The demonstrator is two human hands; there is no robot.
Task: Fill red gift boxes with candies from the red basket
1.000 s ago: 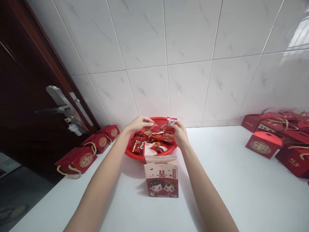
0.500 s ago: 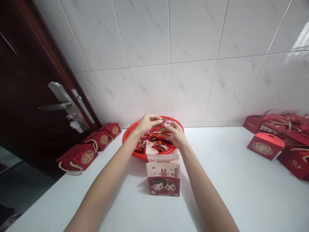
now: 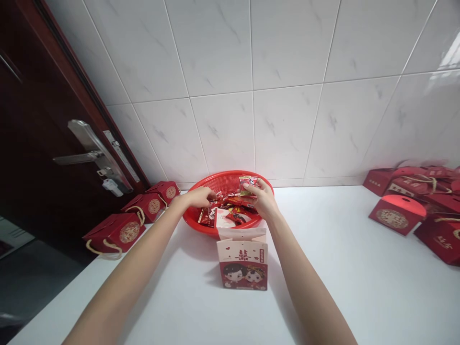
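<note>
Raised over the right part of a red plastic basket [image 3: 226,173], my right hand [image 3: 264,199] pinches a small red snack packet [image 3: 247,185] between thumb and fingers. My left hand [image 3: 201,196] dips into the basket's left side with bent fingers, closed at the shiny red snack packets [image 3: 237,201] lying there. Whether it grips one is hidden. In front of the basket stands an upright paper gift box [image 3: 243,263], white above and red below, printed with two cartoon figures. Its top flaps are open.
Several red gift boxes with rope handles [image 3: 114,232] line the table's left edge beside a dark door [image 3: 32,96]. More red boxes [image 3: 395,215] are grouped at the right. A white tiled wall [image 3: 223,124] rises behind the white table [image 3: 334,258].
My left hand has left the packet held by both hands and moved left and down into the basket. My right hand keeps the packet nearly in place.
</note>
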